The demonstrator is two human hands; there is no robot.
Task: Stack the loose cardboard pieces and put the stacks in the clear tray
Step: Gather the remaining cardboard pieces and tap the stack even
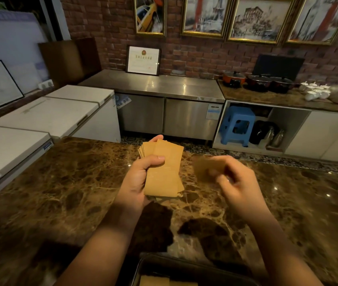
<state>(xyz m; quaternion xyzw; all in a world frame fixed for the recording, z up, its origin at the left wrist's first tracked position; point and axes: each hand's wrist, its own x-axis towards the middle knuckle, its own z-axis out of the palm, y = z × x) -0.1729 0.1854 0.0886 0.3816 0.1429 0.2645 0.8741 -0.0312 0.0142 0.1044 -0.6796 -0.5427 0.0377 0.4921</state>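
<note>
While your left hand [141, 178] grips the stack [163, 168] above the counter [60, 182], your right hand [236, 182] pinches one blurred card [207, 168] just right of it; the tray [195, 267] sits near you.

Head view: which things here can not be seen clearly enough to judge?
- Single cardboard piece in the right hand: motion-blurred, grip unclear.
- Clear tray: cut off by the bottom edge, contents partly shown.
- Cardboard stack in the left hand: count unreadable, pieces overlap.
</note>
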